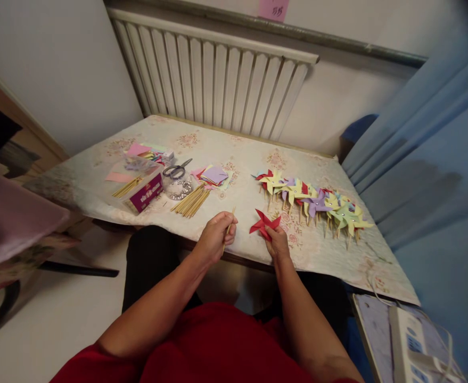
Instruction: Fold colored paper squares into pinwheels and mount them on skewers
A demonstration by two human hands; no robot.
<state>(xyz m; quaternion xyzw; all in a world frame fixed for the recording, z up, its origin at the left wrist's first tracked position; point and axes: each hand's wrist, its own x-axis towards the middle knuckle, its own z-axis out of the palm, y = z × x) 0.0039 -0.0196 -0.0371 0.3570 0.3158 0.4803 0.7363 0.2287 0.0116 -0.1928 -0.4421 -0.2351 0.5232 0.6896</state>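
Note:
My left hand [214,235] is closed around a thin wooden stick [230,225] near the table's front edge. Just to its right, my right hand [277,242] pinches a red paper pinwheel [262,224] held over the tabletop. A row of several finished pinwheels [315,202] in yellow, purple, red and green lies on the table to the right, each on a stick. A loose bundle of wooden sticks [191,202] lies left of my hands.
The table [234,149] has a floral cloth. On its left part are scissors [178,170], a clear plastic box [142,187], a pile of coloured paper squares [214,175] and pink sheets. A radiator [213,80] stands behind. A blue curtain [429,159] hangs at right.

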